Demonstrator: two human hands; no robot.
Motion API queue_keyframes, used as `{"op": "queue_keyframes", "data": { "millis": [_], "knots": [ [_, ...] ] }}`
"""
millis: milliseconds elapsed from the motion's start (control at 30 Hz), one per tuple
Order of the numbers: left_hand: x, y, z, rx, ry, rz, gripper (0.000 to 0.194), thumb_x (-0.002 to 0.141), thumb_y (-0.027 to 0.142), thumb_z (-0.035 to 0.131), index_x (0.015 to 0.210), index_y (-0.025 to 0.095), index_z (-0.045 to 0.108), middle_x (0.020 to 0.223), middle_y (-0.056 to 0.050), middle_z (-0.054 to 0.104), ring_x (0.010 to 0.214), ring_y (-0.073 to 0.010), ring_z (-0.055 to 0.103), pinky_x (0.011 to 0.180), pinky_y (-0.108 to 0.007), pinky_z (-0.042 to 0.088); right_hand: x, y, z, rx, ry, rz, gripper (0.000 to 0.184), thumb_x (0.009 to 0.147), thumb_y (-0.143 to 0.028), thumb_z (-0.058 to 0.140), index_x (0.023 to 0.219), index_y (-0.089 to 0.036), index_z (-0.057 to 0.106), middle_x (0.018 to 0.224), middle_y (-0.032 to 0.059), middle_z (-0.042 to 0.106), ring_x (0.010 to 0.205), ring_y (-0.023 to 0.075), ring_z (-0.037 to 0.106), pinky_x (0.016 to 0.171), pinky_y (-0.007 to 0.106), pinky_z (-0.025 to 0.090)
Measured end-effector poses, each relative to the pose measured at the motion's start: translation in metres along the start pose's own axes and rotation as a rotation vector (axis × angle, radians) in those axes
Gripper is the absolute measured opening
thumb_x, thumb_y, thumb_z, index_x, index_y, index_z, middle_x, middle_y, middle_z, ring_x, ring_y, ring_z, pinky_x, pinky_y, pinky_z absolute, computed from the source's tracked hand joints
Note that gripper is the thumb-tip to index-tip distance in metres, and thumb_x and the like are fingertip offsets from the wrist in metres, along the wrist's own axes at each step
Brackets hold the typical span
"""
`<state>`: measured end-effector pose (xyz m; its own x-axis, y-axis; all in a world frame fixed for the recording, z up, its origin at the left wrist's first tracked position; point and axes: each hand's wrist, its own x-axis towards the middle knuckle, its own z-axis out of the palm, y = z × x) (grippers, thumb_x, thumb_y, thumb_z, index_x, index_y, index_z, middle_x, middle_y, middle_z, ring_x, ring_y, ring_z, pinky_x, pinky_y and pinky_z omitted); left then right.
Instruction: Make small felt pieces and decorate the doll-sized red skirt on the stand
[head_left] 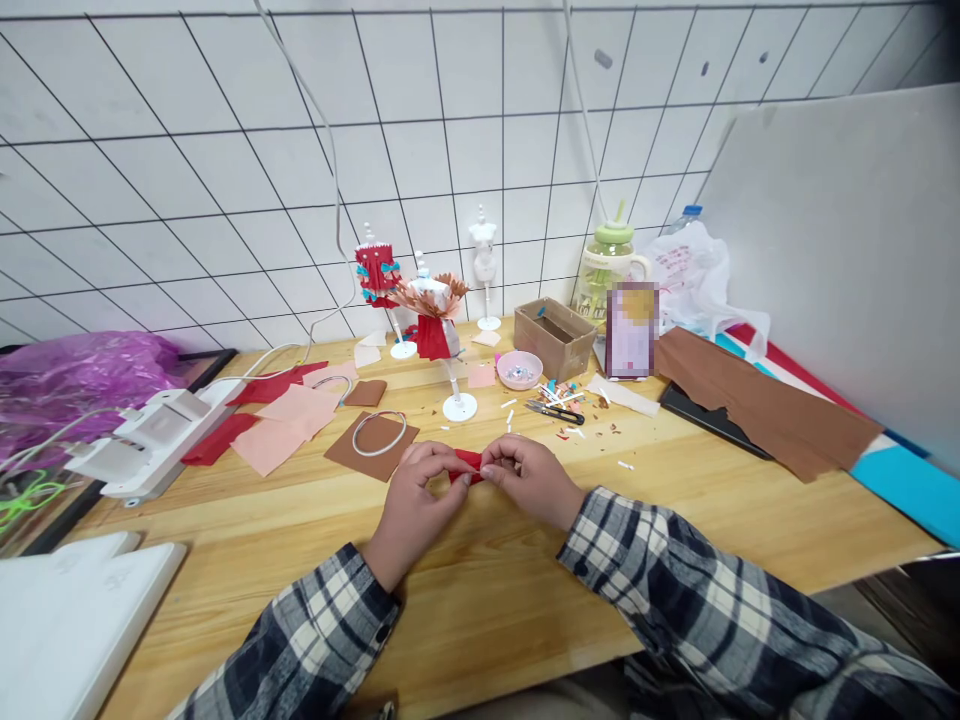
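Above the wooden table, a small red crepe paper piece (pixel 468 459) is pinched between both of my hands. My left hand (pixel 418 505) grips its left side with thumb and fingers. On the other side, my right hand (pixel 531 482) closes on it with thumb and fingertips; part of the paper is hidden by the fingers. Just beyond stands a small white mannequin (pixel 448 375) dressed in red paper with a brown and pink ruffle. Behind it are a second mannequin in a red paper dress (pixel 375 275) with blue bows and a bare white mannequin (pixel 484 255).
Thread snips (pixel 556 411) lie among paper scraps, near a pink bowl (pixel 519 370) of shiny bits and a cardboard box (pixel 553 340). Wire coils (pixel 379 433) rest on brown paper. A power strip (pixel 165 440) is left; brown paper (pixel 772 395) and a green-lidded bottle (pixel 611 260) are right.
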<state>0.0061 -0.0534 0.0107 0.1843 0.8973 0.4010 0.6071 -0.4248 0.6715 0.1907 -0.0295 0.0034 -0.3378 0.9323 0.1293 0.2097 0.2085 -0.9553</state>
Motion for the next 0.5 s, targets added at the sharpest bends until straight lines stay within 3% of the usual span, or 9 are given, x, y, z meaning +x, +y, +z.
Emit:
{"op": "queue_keyframes", "data": {
  "millis": [67,133,233,300,400,500],
  "knots": [
    [0.002,-0.004,-0.002,0.088,0.0,-0.017,0.013,0.082,0.029,0.062,0.081,0.022,0.073,0.085,-0.005,0.065,0.086,-0.0216,0.059,0.081,-0.038,0.045,0.002,0.0,-0.005,0.046,-0.002,0.001,0.008,0.076,-0.024,0.062,0.077,-0.016,0.065,0.07,-0.001,0.061,0.063,0.011,0.052,0.059,0.023,0.042],
    [0.005,-0.01,-0.003,0.19,-0.017,-0.008,0.021,0.085,0.035,0.06,0.097,0.022,0.073,0.092,-0.006,0.066,0.091,-0.0229,0.058,0.085,-0.04,0.044,0.006,0.002,-0.014,0.132,0.014,0.043,0.015,0.077,-0.03,0.063,0.079,-0.016,0.065,0.071,-0.0005,0.063,0.062,0.0109,0.054,0.058,0.023,0.042],
    [0.011,-0.022,-0.001,0.332,-0.1,0.036,0.055,0.083,0.048,0.062,0.13,0.02,0.057,0.115,-0.011,0.063,0.109,-0.0276,0.053,0.097,-0.046,0.038,0.013,0.012,-0.026,0.134,0.082,0.103,0.028,0.08,-0.04,0.061,0.089,-0.015,0.069,0.078,0.0031,0.068,0.061,0.0123,0.056,0.056,0.025,0.044],
    [0.014,-0.028,0.004,0.403,-0.184,0.044,0.074,0.076,0.058,0.065,0.137,0.02,0.049,0.127,-0.013,0.057,0.12,-0.0324,0.046,0.102,-0.052,0.031,0.017,0.02,-0.029,0.089,0.069,0.089,0.033,0.085,-0.037,0.054,0.108,-0.016,0.068,0.094,0.0074,0.072,0.075,0.0156,0.063,0.066,0.029,0.048],
    [0.016,-0.032,0.01,0.47,-0.255,0.029,0.077,0.069,0.066,0.066,0.132,0.023,0.055,0.125,-0.012,0.058,0.119,-0.0354,0.046,0.103,-0.058,0.024,0.016,0.027,-0.026,-0.056,-0.002,0.018,0.062,0.083,-0.026,0.057,0.143,-0.021,0.041,0.119,0.0097,0.068,0.109,0.0207,0.061,0.093,0.039,0.045],
    [0.017,-0.031,0.012,0.497,-0.24,0.041,0.061,0.069,0.063,0.068,0.118,0.026,0.065,0.113,-0.009,0.063,0.111,-0.0329,0.049,0.102,-0.057,0.022,0.013,0.029,-0.016,-0.241,-0.036,-0.047,0.096,0.072,-0.023,0.071,0.152,-0.023,0.018,0.125,0.009,0.064,0.123,0.0249,0.051,0.105,0.046,0.034]
  ]
}}
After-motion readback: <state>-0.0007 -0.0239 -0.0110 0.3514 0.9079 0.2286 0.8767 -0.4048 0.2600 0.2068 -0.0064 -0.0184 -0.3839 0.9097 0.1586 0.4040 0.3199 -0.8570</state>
